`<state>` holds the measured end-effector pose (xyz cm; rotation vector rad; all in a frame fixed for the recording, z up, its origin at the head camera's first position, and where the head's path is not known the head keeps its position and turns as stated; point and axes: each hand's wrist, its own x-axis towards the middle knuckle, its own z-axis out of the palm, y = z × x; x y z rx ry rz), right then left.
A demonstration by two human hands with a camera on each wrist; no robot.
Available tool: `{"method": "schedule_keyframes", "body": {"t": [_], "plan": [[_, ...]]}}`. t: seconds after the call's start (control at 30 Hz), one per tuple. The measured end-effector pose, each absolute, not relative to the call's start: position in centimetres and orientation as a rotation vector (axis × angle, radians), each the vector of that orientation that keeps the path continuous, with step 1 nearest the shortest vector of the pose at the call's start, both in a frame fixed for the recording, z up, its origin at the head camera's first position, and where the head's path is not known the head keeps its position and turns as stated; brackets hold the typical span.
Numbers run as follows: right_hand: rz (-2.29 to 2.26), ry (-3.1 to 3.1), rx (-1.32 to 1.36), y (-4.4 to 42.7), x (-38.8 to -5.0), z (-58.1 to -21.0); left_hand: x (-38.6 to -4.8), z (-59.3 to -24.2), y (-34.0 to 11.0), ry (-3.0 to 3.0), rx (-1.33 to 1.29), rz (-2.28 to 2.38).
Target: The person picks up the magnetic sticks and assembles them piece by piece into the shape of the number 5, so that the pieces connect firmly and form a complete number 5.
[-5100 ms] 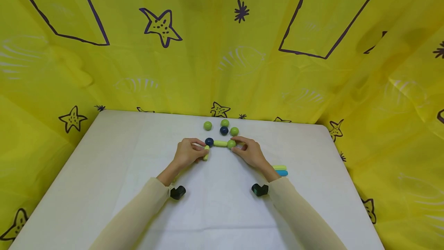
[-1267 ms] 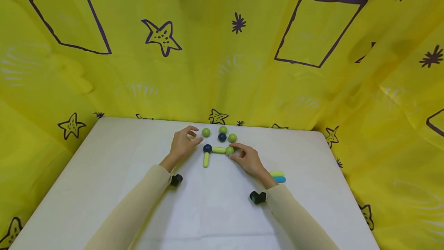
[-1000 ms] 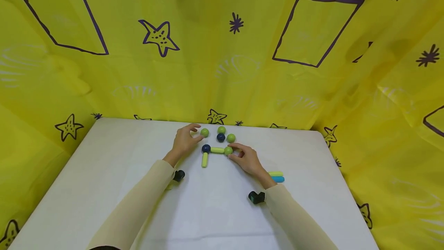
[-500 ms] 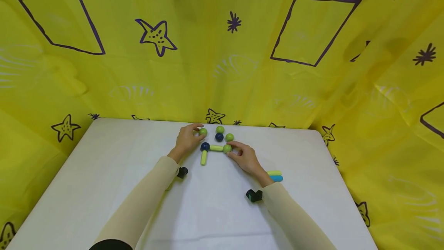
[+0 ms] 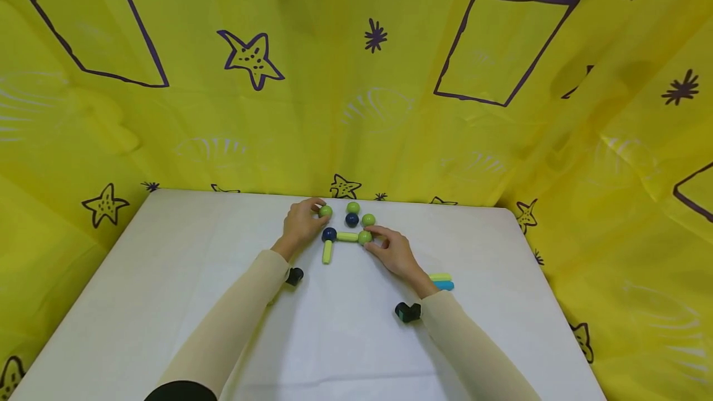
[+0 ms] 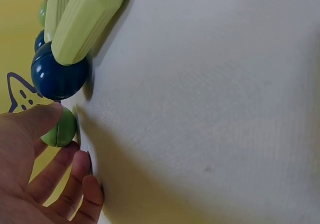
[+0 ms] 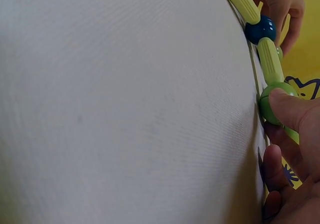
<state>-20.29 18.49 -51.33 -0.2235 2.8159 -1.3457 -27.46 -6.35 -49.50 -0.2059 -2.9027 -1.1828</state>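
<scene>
In the head view my left hand [image 5: 301, 223] pinches a loose green ball [image 5: 325, 211] between thumb and fingers. My right hand [image 5: 397, 255] holds another green ball [image 5: 364, 237], which is joined by a yellow-green stick [image 5: 348, 237] to a dark blue ball [image 5: 329, 234]. A second yellow-green stick [image 5: 327, 252] runs from the blue ball toward the table's front. The left wrist view shows the thumb against the green ball [image 6: 66, 128], just beside the blue ball [image 6: 59, 73]. In the right wrist view the thumb presses on the joined green ball [image 7: 274, 102].
Behind the joined pieces lie two green balls [image 5: 353, 208] [image 5: 368, 219] and a dark blue ball [image 5: 352, 220]. A yellow-green stick [image 5: 440, 277] and a blue stick [image 5: 445, 286] lie beside the right wrist on the white table [image 5: 345, 339]. A yellow curtain hangs behind.
My left hand has let go of the stick by the blue ball, moved back and left, and taken hold of the loose green ball. My right hand still holds its green ball.
</scene>
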Motion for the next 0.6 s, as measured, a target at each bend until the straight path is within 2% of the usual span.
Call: {"method": "schedule_keyframes", "body": {"t": [0.6], "plan": [[-1.358,2.820,-0.220,18.6,-20.6,-51.6,-25.5,-48.8,-8.1,-2.811,-0.285,-1.293]]}}
